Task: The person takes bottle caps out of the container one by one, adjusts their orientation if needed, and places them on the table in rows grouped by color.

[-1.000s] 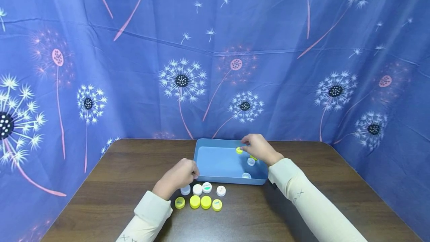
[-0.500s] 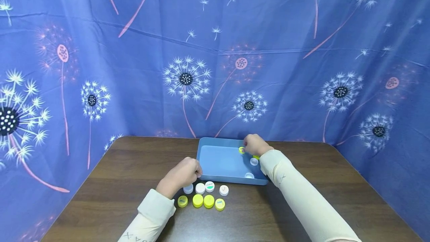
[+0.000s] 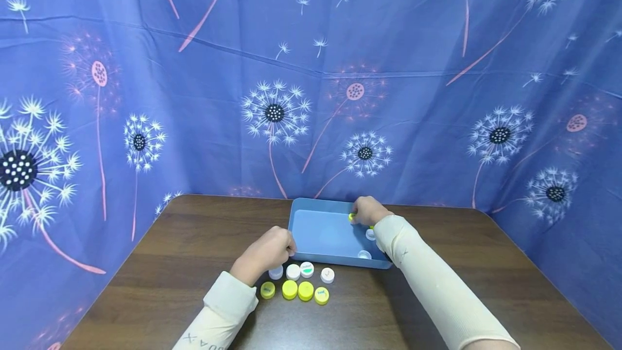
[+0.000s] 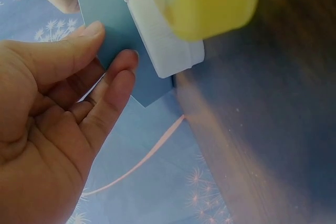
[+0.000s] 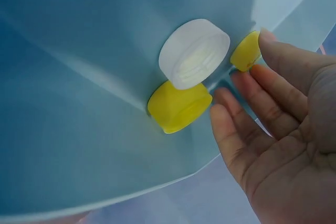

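My right hand (image 3: 369, 211) reaches into the blue tray (image 3: 316, 258) near its back right. In the right wrist view, its thumb and a finger pinch a yellow bottle cap (image 5: 245, 52). Beside that hand in the tray lie a white bottle cap (image 5: 194, 54), hollow side showing, and another yellow cap (image 5: 176, 109). A further white cap (image 3: 364, 255) sits near the tray's front wall. My left hand (image 3: 269, 248) stays at the tray's front left corner, fingers loosely curled; the left wrist view shows a gap between thumb and fingers. Whether it touches the tray is unclear.
In front of the tray, several white caps (image 3: 293, 271) form a row on the brown wooden table (image 3: 204, 231). Several yellow caps (image 3: 305, 290) form a second row nearer me. Blue dandelion-print cloth (image 3: 214, 96) hangs behind the table and along its sides.
The head view has shifted slightly. My right wrist has swung left, and its fingers now cover more of the yellow cap. My left hand keeps its place by the tray corner.
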{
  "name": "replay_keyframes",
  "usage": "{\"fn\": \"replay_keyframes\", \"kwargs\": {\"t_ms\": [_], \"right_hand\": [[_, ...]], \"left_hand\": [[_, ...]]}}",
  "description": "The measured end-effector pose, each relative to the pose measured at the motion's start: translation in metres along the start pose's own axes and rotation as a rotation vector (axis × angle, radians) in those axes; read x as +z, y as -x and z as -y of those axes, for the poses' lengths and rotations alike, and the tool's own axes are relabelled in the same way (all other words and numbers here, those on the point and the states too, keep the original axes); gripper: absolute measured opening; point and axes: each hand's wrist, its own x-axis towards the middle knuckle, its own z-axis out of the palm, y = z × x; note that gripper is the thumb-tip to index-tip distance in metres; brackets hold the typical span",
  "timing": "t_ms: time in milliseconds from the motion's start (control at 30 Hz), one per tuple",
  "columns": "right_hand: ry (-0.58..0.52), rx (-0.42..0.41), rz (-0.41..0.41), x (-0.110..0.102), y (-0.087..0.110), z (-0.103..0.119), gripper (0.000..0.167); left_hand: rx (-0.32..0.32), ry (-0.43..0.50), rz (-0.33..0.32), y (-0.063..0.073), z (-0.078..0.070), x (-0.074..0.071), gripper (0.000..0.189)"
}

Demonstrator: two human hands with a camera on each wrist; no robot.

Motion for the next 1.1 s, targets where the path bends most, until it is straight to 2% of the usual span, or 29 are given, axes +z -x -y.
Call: {"fn": "replay_keyframes", "kwargs": {"t_ms": [300,567,667,800,900,1000,1100], "right_hand": [[0.047,-0.051,-0.029,0.0,-0.001,0.002,0.017],[0.048,-0.064,-0.012,-0.002,0.0,0.003,0.018],[0.051,-0.076,-0.012,-0.002,0.001,0.003,0.018],[0.037,-0.071,-0.008,-0.002,0.002,0.002,0.017],[0.004,-0.057,0.005,-0.003,0.003,0.001,0.012],[-0.021,-0.08,-0.007,-0.006,0.005,-0.001,0.008],[-0.046,-0.137,-0.051,-0.01,0.012,-0.002,0.009]], "left_hand": [[-0.016,-0.011,0.013,-0.003,0.001,0.0,0.028],[-0.021,-0.008,0.009,-0.003,0.0,0.0,0.027],[-0.042,-0.007,0.016,-0.003,-0.001,0.0,0.027],[-0.074,0.001,0.031,-0.002,-0.002,0.001,0.025],[-0.07,0.002,0.033,-0.001,-0.003,0.001,0.024],[-0.052,-0.007,0.026,-0.001,-0.002,0.001,0.024],[-0.042,-0.01,0.018,0.0,-0.001,0.001,0.024]]}}
